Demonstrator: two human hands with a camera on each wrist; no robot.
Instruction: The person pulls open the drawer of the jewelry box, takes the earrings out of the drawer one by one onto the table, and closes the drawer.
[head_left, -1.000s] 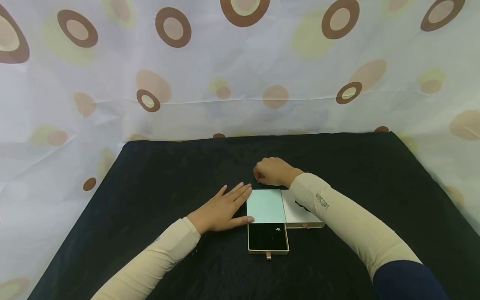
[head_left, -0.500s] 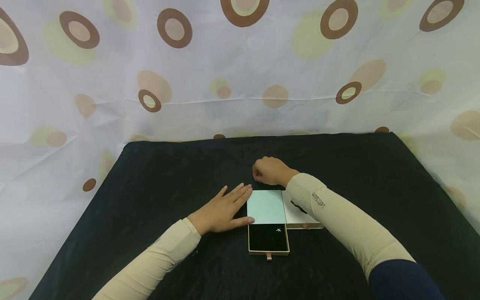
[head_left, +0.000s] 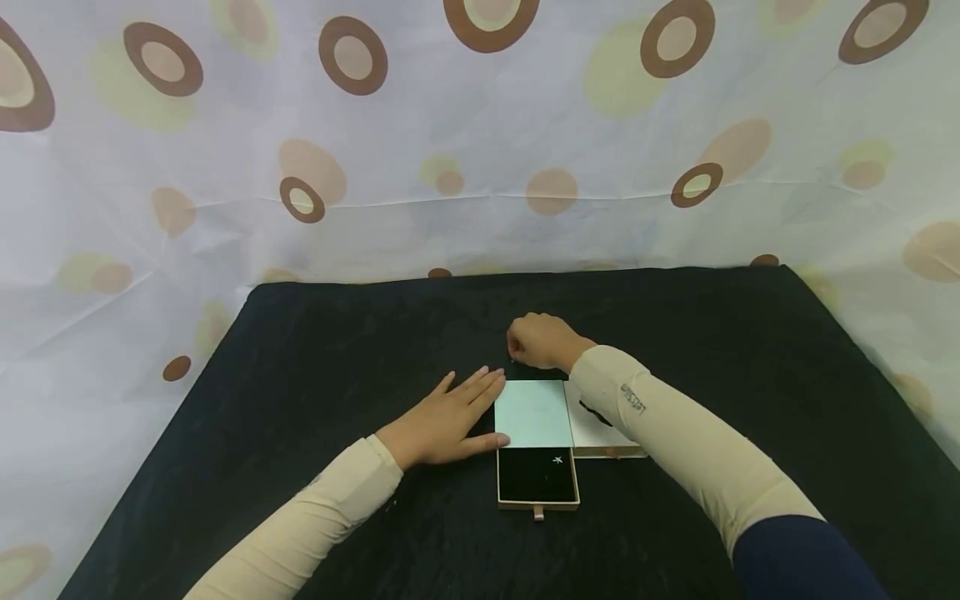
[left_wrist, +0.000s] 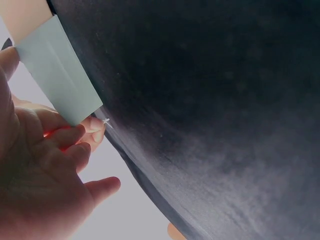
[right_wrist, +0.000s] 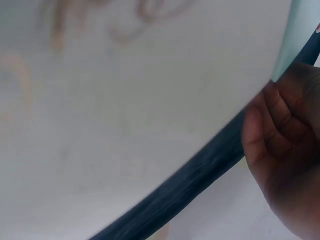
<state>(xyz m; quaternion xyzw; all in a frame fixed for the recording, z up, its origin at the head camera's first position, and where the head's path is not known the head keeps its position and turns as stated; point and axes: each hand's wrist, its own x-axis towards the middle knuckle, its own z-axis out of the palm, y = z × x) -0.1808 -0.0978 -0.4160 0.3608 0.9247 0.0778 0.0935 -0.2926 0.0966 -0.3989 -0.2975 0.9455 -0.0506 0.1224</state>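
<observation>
Spread fingers of the left hand point(head_left: 446, 421) lie at the left edge of a pale-blue panel point(head_left: 534, 414) at the centre of the frame, while the right hand point(head_left: 546, 342), beyond the panel's far edge, has curled fingers pinching a small whitish piece point(left_wrist: 106, 120). Nearest, at lower centre, a black-lined drawer point(head_left: 517, 505) with a pull tab point(head_left: 538, 515) bears a tiny silvery star point(head_left: 557, 460); next, right of the panel, lies a white-topped box point(head_left: 596, 435), partly hidden by the right sleeve point(head_left: 675, 429). Beyond, black cloth point(head_left: 375, 325) meets a patterned curtain point(head_left: 480, 125) across the frame's upper half.
</observation>
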